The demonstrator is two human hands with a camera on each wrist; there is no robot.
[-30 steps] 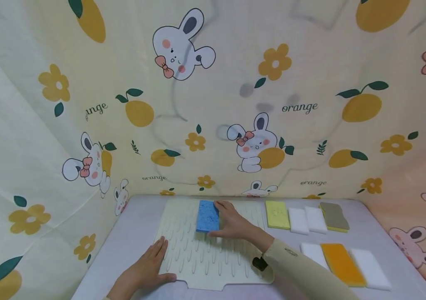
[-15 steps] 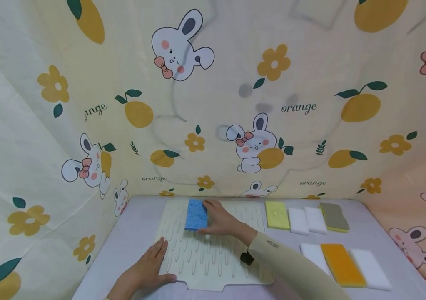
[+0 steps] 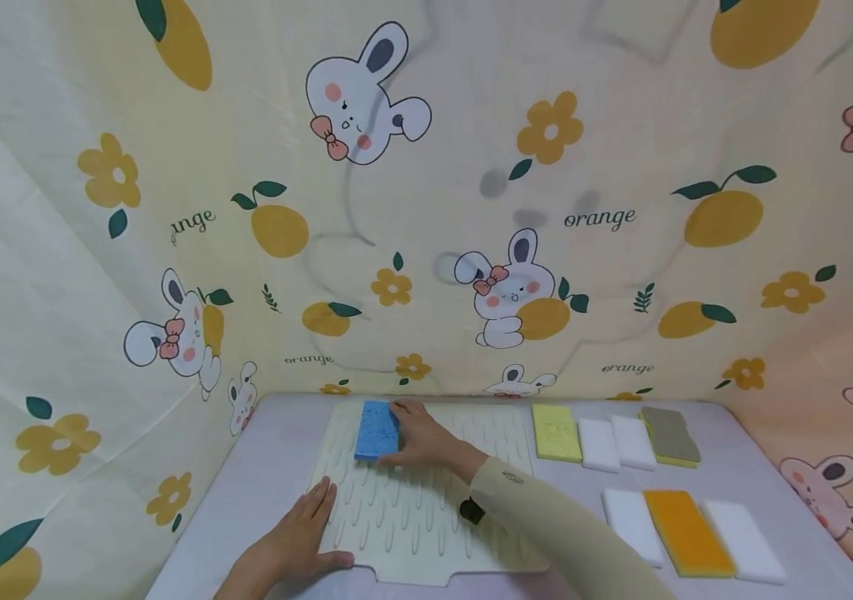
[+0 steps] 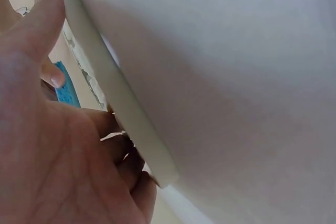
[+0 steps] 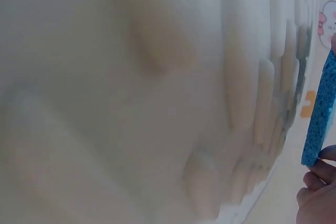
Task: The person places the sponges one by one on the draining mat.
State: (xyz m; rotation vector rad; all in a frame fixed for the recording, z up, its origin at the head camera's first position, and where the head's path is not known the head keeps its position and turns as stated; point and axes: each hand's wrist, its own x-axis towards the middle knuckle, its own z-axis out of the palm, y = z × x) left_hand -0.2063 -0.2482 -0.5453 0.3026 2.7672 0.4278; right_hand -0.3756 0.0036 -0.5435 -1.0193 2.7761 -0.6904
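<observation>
My right hand (image 3: 426, 440) grips a blue sponge (image 3: 377, 431) by its right side, fingers at the far end and thumb at the near end. The sponge is over the far left part of a cream ridged mat (image 3: 403, 521); in the right wrist view the sponge (image 5: 320, 114) shows edge-on, held above the ridges. My left hand (image 3: 287, 533) rests at the mat's near left corner, fingers extended along the left edge, thumb by the front edge. In the left wrist view, the left hand (image 4: 63, 145) touches the mat's rim (image 4: 121, 98).
Right of the mat, a yellow sponge (image 3: 556, 432), two white pads (image 3: 599, 443) and a grey-topped sponge (image 3: 668, 433) form a back row. Nearer, an orange sponge (image 3: 689, 533) lies between a white pad (image 3: 632, 525) and another white pad (image 3: 743, 540). Patterned curtains surround the table (image 3: 223, 475).
My right hand has carried the blue sponge leftward across the mat, from near its middle to its far left part. My left hand has stayed in place.
</observation>
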